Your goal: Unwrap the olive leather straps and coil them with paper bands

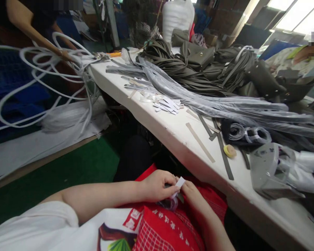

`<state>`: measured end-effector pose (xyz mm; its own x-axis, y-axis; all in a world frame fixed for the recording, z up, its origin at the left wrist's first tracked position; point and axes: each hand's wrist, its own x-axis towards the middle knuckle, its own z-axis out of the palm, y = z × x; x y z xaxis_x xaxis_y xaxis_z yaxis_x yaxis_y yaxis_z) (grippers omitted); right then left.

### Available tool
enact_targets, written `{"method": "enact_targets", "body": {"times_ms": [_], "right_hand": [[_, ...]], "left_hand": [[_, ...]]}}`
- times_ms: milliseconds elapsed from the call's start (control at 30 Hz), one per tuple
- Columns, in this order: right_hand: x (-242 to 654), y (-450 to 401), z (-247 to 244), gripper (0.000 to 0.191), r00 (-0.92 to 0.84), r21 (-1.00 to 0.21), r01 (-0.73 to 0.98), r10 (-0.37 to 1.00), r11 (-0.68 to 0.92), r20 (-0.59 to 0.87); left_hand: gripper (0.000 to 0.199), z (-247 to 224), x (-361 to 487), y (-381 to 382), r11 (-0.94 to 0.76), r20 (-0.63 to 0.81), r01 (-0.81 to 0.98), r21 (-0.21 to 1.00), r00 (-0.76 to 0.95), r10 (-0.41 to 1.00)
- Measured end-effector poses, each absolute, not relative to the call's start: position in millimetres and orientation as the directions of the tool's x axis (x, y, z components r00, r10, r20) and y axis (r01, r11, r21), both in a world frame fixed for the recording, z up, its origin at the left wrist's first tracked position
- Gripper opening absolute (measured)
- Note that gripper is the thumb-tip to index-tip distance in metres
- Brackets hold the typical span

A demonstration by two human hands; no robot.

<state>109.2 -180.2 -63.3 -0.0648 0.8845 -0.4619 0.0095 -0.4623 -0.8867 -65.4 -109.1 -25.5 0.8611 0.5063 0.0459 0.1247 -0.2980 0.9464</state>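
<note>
Low over my lap, both hands meet around a small white paper strip (pixel 180 181). My left hand (pixel 158 184) is closed, its thumb and fingers pinching the strip. Close against it, my right hand (pixel 190 191) has curled fingers at the strip's other side; what they grip is hidden. Beneath the hands, a bunched piece of clear plastic (pixel 170 204) rests on the red apron (pixel 170 223), partly covered by my fingers.
The white table (pixel 157 125) holds a pile of white paper strips (pixel 169 105), plastic-wrapped straps (pixel 199 101), dark straps (pixel 170 69), and a yellow tape roll (pixel 229 151). A plastic container (pixel 267 174) stands right. Another person's arm (pixel 42 35) handles white tubing (pixel 28 76) at left; someone else sits far right.
</note>
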Motion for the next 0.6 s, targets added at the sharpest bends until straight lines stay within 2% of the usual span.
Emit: {"method": "enact_targets", "body": {"times_ms": [100,167,300,433,500,600], "right_hand": [[99.0,-182.4,-71.8,0.038,0.017,-0.907,-0.072,0.909,-0.414,-0.416],[94.6,-183.7,-70.4,0.034,0.105,-0.929,-0.041,0.923,-0.367,-0.369],[89.6,-189.2,-61.1,0.027,0.270,-0.956,0.173,0.945,-0.238,-0.186],[88.7,-194.9,-58.8,0.031,0.360,-0.907,0.387,0.933,-0.166,-0.017],[91.2,-195.0,-60.3,0.032,0.353,-0.905,0.395,0.936,-0.156,-0.007],[98.1,-192.3,-61.6,0.033,0.275,-0.936,0.302,0.957,-0.181,-0.096]], "left_hand": [[0.037,-27.0,-66.0,-112.7,-0.326,0.078,0.109,0.939,0.855,0.512],[0.036,-28.2,-67.0,-114.9,-0.343,0.091,0.118,0.932,0.838,0.537],[0.031,-28.4,-68.1,-114.1,-0.365,0.078,0.197,0.910,0.783,0.617],[0.029,-27.1,-63.8,-110.1,-0.327,-0.066,0.322,0.889,0.795,0.603],[0.029,-28.8,-60.7,-109.9,-0.285,-0.112,0.336,0.898,0.799,0.591],[0.024,-35.4,-57.4,-111.9,-0.221,-0.114,0.318,0.922,0.768,0.631]]}}
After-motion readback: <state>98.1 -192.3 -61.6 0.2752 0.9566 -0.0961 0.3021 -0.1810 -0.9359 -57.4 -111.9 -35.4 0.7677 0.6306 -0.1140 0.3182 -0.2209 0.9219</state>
